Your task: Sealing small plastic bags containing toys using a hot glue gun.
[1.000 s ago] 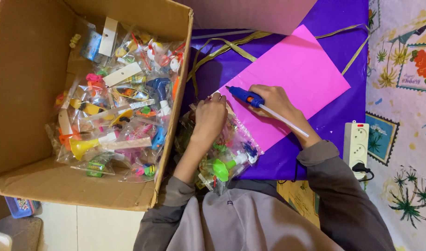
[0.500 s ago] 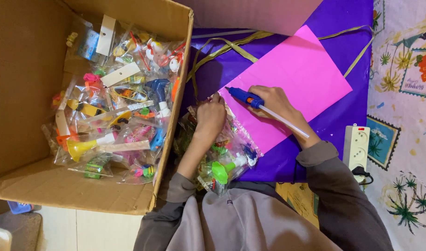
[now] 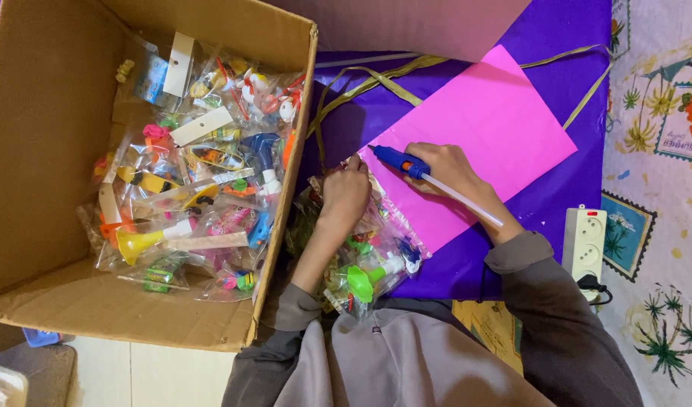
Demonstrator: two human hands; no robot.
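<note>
The person is wearing a grey long-sleeved top, its sleeves pushed up the forearms and bunching in soft folds; the left hand (image 3: pixel 346 192) and right hand (image 3: pixel 445 167) are showing bare; no gloves.

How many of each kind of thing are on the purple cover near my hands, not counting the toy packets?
Blue glue gun: 1
Pink paper sheet: 1
White power strip: 1
Cardboard box: 1
Total: 4
</note>
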